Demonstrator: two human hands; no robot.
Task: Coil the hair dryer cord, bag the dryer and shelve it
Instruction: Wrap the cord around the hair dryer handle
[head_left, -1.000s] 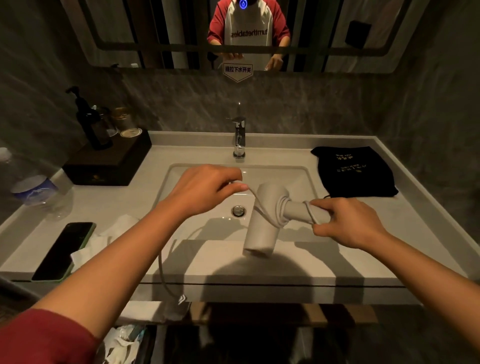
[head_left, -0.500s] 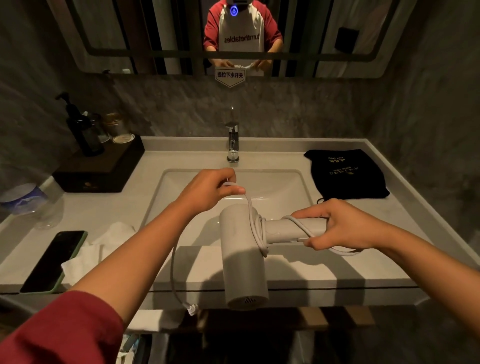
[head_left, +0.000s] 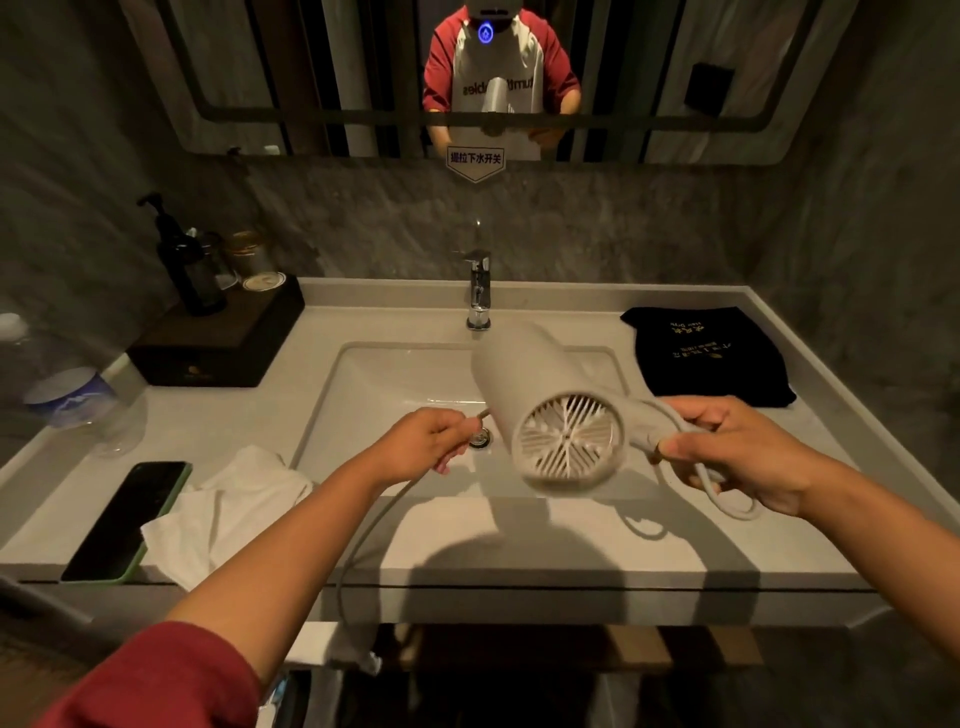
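A pale grey hair dryer hangs over the sink basin, its round intake grille turned toward me and its barrel pointing away toward the tap. My right hand grips the dryer's handle, with a loop of cord sagging under its fingers. My left hand pinches the cord just left of the grille; from there the cord drops down over the counter's front edge. A black drawstring bag with gold print lies flat on the counter at the back right.
A white sink with a chrome tap is set in the counter. On the left lie a phone, a white cloth, a water bottle, and a dark tray with a pump bottle and jars. A mirror hangs above.
The dryer has swung round: its barrel, which pointed down toward me, now points away, with the intake grille facing me. My left hand has dropped lower on the cord.
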